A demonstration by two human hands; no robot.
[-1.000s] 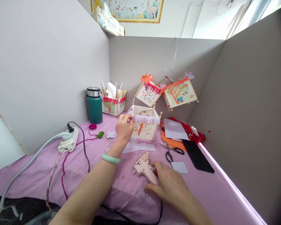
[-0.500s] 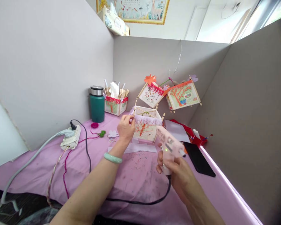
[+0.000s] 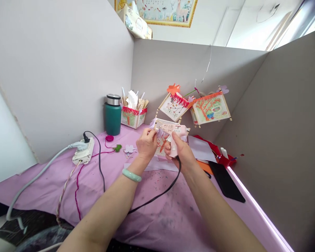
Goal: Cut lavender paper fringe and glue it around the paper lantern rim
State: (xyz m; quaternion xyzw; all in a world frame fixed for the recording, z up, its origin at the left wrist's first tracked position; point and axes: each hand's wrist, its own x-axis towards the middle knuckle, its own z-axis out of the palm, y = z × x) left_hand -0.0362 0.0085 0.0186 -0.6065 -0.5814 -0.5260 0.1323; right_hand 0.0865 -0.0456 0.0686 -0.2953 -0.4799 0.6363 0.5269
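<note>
My left hand (image 3: 147, 143), with a pale green bangle on the wrist, pinches the purple paper fringe (image 3: 152, 123) at the left corner of a small paper-and-stick box (image 3: 161, 142). In my right hand (image 3: 182, 150) is a pink glue gun (image 3: 176, 131), its nozzle pointing left at that corner, close to my left fingertips. The gun and hand hide much of the box's front, which bears an orange drawing. The gun's black cord (image 3: 170, 189) hangs down to the left.
Behind are two decorated paper lanterns (image 3: 211, 107) and a holder of sticks (image 3: 131, 117). A green bottle (image 3: 113, 117) and power strip (image 3: 84, 151) stand left. Paper strips (image 3: 160, 164) lie before the box; a black phone-like slab (image 3: 227, 182) lies right.
My right hand has brought the glue gun left and up, turning its nozzle toward the box's left corner. My left hand remains at the fringe. The view has shifted slightly.
</note>
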